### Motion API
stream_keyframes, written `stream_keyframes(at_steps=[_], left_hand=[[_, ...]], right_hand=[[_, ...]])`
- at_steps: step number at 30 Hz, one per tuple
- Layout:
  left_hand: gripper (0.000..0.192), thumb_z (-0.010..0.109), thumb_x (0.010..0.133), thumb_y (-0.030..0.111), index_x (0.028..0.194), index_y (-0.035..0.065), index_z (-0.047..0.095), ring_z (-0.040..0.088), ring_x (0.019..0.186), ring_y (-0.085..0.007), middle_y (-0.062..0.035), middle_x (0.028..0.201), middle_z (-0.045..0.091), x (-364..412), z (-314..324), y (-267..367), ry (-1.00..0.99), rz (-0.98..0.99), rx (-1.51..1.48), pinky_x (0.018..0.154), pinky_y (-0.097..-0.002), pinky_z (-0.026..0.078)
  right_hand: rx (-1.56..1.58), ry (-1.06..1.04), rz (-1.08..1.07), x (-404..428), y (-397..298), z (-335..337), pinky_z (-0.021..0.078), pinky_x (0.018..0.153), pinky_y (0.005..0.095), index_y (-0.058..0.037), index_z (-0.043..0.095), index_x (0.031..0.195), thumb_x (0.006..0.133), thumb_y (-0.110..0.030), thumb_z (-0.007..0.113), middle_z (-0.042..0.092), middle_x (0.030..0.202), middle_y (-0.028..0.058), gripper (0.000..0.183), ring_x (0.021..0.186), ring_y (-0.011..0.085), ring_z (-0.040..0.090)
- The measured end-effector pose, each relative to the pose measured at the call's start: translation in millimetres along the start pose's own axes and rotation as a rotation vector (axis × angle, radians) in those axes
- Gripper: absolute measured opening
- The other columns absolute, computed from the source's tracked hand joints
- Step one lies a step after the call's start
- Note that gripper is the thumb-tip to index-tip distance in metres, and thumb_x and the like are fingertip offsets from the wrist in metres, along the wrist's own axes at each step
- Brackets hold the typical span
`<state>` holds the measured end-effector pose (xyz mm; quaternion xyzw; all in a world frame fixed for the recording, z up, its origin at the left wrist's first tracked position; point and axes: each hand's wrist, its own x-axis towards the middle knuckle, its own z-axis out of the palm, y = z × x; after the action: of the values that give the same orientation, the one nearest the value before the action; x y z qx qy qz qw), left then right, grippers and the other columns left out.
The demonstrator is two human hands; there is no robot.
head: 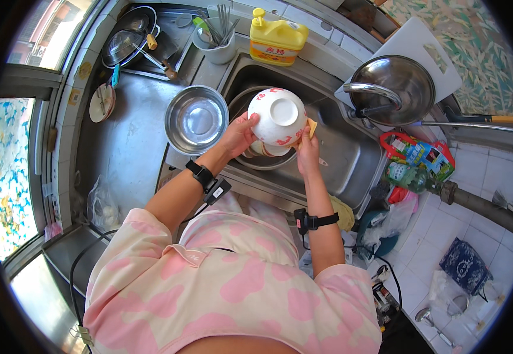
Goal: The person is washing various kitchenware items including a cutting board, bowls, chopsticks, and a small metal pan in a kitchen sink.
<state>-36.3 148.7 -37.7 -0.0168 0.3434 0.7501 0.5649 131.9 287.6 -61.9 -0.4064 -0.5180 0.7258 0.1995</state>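
Note:
A white bowl with red printed figures (277, 116) is tilted so its round foot faces up at me, above the left side of the sink. My left hand (241, 135) grips the bowl's left rim, thumb on the outer wall. On the bowl's right edge, my right hand (308, 152) presses a yellow cloth or sponge (312, 127) against it. Below the bowl, a metal basin (256, 164) stands in the stainless steel sink (345, 155), with more dishes partly visible in it. Most of the basin's contents are hidden by the bowl and my hands.
Left of the sink stands a shiny steel bowl (197, 120). A yellow detergent jug (278, 37) and a utensil holder (214, 44) line the back. The faucet (373, 90) rises at right before a metal lid (393, 88). Stacked small bowls (102, 104) sit far left.

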Motion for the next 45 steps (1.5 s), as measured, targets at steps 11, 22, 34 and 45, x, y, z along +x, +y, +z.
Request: stream_keyframes(at_steps=[11,22,34,45], left_hand=[[0.037,0.065,0.091,0.007,0.126,0.0003,0.055,0.058,0.102,-0.0079,-0.0015,0.112,0.064,-14,5,-18,-0.278,0.212,0.774,0.089,-0.0247,0.047],[0.038,0.055,0.099,0.020,0.132,0.0017,0.048,0.062,0.110,-0.0181,-0.0090,0.122,0.062,-30,33,3,-0.021,0.022,-0.048,0.099,-0.0338,0.048],[0.028,0.058,0.098,0.022,0.120,0.0042,0.062,0.064,0.089,-0.0095,-0.0005,0.101,0.068,-32,10,-3,-0.128,-0.154,0.425,0.082,-0.0260,0.050],[0.034,0.042,0.105,0.032,0.134,0.0156,0.045,0.057,0.110,-0.0170,-0.0050,0.124,0.055,-20,-22,-18,0.193,-0.016,0.163,0.092,-0.0376,0.049]], right_hand=[[-1.122,-0.115,-0.849,-25,-69,73,0.0257,0.113,0.0458,-0.0119,0.049,0.141,0.100,-0.039,0.043,0.047,0.144,0.0135,0.049,0.137,0.0331,0.038],[0.200,-0.171,-0.038,22,-20,19,0.0341,0.109,0.0317,-0.0005,0.041,0.144,0.105,-0.035,0.034,0.050,0.142,0.0153,0.052,0.130,0.0207,0.047],[-0.858,-0.180,-0.454,40,-32,38,0.0356,0.107,0.0444,-0.0126,0.056,0.132,0.100,-0.036,0.044,0.060,0.128,0.0075,0.041,0.117,0.0278,0.057],[0.377,-0.350,0.156,11,-24,2,0.0526,0.084,0.0287,-0.0051,0.061,0.117,0.089,-0.036,0.070,0.068,0.108,0.0029,0.042,0.094,0.0138,0.066]])
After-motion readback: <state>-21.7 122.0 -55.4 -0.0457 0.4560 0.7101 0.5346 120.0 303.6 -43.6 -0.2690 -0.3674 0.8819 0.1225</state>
